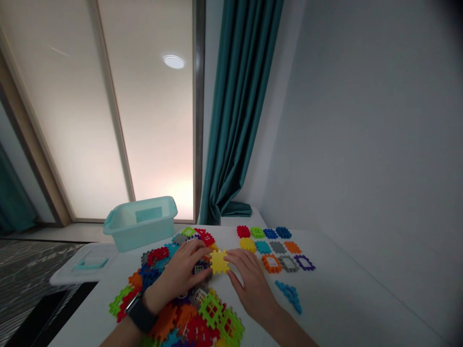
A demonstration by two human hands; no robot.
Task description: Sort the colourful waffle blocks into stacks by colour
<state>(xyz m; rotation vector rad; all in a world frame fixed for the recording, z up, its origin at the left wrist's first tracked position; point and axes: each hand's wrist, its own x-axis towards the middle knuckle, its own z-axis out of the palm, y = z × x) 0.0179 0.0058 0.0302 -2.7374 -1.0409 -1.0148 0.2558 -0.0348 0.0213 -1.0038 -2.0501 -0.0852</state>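
A square yellow building tile (pixel 219 262) with notched edges is held up between both hands above the white table (pixel 246 303). My left hand (pixel 188 265) grips its left edge with thumb and fingers; a dark watch sits on that wrist. On the tile's right edge, my right hand (pixel 249 279) closes its fingertips. Beneath and around my left hand spreads a pile of mixed interlocking tiles, among them a lime green window tile (pixel 211 308), an orange tile (pixel 166 323) and a red tile (pixel 158 255). My left hand hides part of the pile.
Rows of sorted tiles lie at the back right, including a yellow tile (pixel 248 244) and an orange frame (pixel 272 263). Nearer sits a blue angled piece (pixel 290 296). A turquoise bin (pixel 144 231) and its pale lid (pixel 81 262) stand at the left; a wall (pixel 379 144) rises on the right.
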